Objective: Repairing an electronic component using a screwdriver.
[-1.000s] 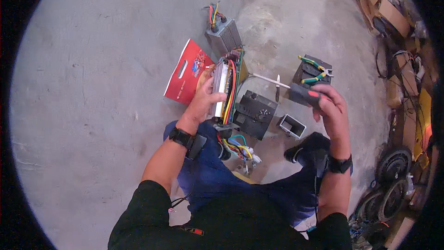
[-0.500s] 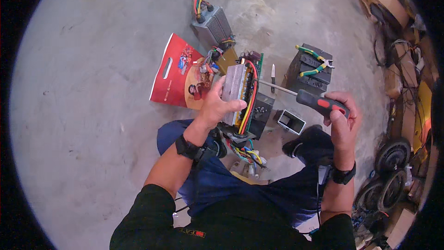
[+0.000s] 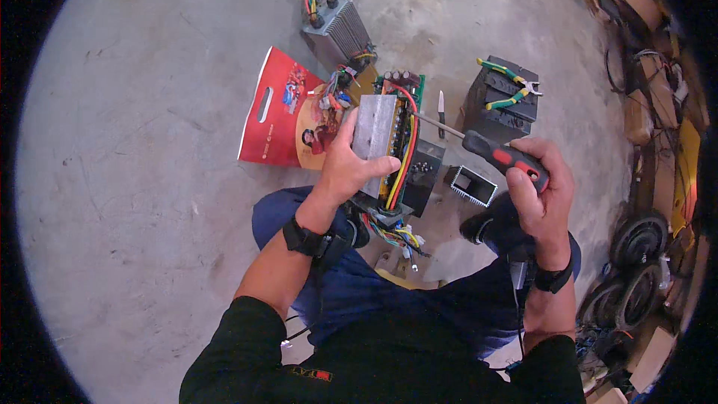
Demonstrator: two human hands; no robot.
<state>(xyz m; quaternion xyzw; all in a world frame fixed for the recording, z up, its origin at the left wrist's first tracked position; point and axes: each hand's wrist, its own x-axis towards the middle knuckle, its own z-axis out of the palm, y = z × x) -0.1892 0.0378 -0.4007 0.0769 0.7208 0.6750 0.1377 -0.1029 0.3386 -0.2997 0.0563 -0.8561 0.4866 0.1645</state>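
My left hand (image 3: 350, 168) is closed around a circuit board assembly (image 3: 375, 131), its thumb over the edge of the silvery metal block. Thick red and yellow wires run along the side of the green board, and a bundle of coloured leads with connectors (image 3: 400, 236) hangs from its near end. In my right hand (image 3: 546, 187) is a screwdriver (image 3: 502, 158) with a black and red handle. Its shaft points left, and the tip reaches the board beside the red wire; whether it touches is too small to tell.
A red bag (image 3: 273, 116) lies left, beside a finned grey controller box (image 3: 340, 34) with wires. A knife (image 3: 441, 114) and a hollow finned metal housing (image 3: 473, 185) lie on the floor. Green-yellow pliers (image 3: 512, 86) rest on a black block (image 3: 497, 116). Wheels (image 3: 638, 243) and cardboard fill the right side.
My right hand and the screwdriver have moved a little left. The board assembly has turned slightly in my left hand, showing more of its metal block.
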